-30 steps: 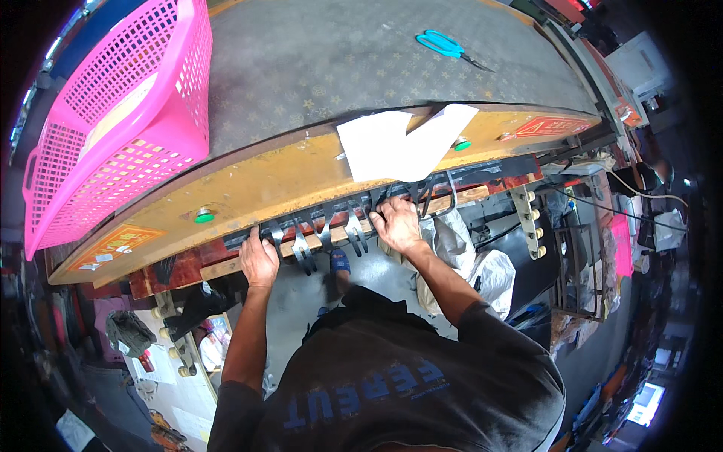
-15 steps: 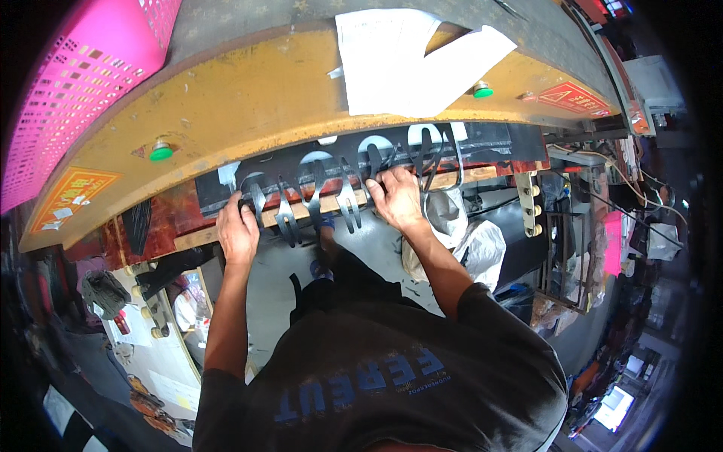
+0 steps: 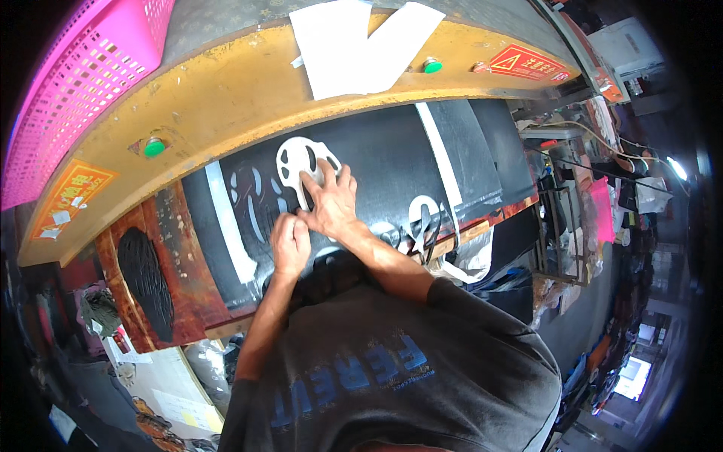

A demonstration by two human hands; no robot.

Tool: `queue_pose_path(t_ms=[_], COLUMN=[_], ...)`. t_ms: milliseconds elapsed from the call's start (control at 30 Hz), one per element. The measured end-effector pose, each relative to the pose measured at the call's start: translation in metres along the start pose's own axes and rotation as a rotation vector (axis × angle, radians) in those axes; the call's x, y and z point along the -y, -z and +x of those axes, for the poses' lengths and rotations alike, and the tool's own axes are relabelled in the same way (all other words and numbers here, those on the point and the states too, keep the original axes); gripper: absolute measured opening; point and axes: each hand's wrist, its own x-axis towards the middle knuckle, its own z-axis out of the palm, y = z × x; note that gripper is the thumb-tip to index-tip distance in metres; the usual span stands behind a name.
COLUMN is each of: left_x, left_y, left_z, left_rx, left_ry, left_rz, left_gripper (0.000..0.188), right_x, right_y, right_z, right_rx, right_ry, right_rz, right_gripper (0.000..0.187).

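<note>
A black sheet [image 3: 384,151] covers the bench before me, crossed by white strips. On it is a white rounded shape [image 3: 290,167] with dark cut-out openings. My right hand [image 3: 331,203] rests on that shape, fingers stretched and spread. Just below, my left hand [image 3: 290,245] is closed in a fist beside the right wrist; what it grips, if anything, is hidden. Left of the white shape, curved slits [image 3: 254,203] mark the black sheet. A white arch shape [image 3: 423,207] and dark cut strips lie near the sheet's front edge, right of my right forearm.
A yellow machine beam [image 3: 241,79] with green buttons [image 3: 154,147] spans the far side, white papers [image 3: 331,49] lying over it. A pink basket [image 3: 113,75] stands far left. Black strands [image 3: 147,279] lie bundled on the reddish bench board [image 3: 196,279]. A metal rack [image 3: 561,226] stands at right.
I have leaned in over the bench. Both hands have moved from the front edge onto the black sheet and come together. More of the sheet shows now; the forked dark pieces no longer hang at the front.
</note>
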Motion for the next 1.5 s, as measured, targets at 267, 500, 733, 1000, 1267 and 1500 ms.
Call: queue_pose_path(t_ms=[267,500,733,1000,1267,1500], left_x=[-0.017,-0.026,-0.025,-0.005,-0.001,0.036], left_y=[-0.002,-0.004,-0.004,-0.002,-0.012,-0.036], left_z=[-0.071,-0.074,-0.058,0.038,0.053,0.100], left_rx=[0.034,0.041,0.095,0.110,0.372,0.249], left_ry=[-0.089,-0.120,-0.114,-0.154,-0.199,-0.155], left_rz=[0.075,0.130,0.175,0.200,0.295,0.488], left_gripper=[0.008,0.007,0.008,0.010,0.015,0.018], right_x=[-0.111,-0.106,-0.087,-0.108,-0.175,-0.156], right_y=[0.098,0.069,0.024,0.039,0.081,0.117], right_z=[-0.032,-0.067,-0.057,0.026,0.041,0.114], right_rx=[0.334,-0.201,-0.233,-0.303,-0.532,-0.623], right_ry=[-0.195,-0.152,-0.156,-0.240,-0.443,-0.022], right_rz=[1.275,0.281,-0.011,0.439,0.997,0.697], right_gripper=[0.064,0.070,0.069,0.073,0.058,0.074])
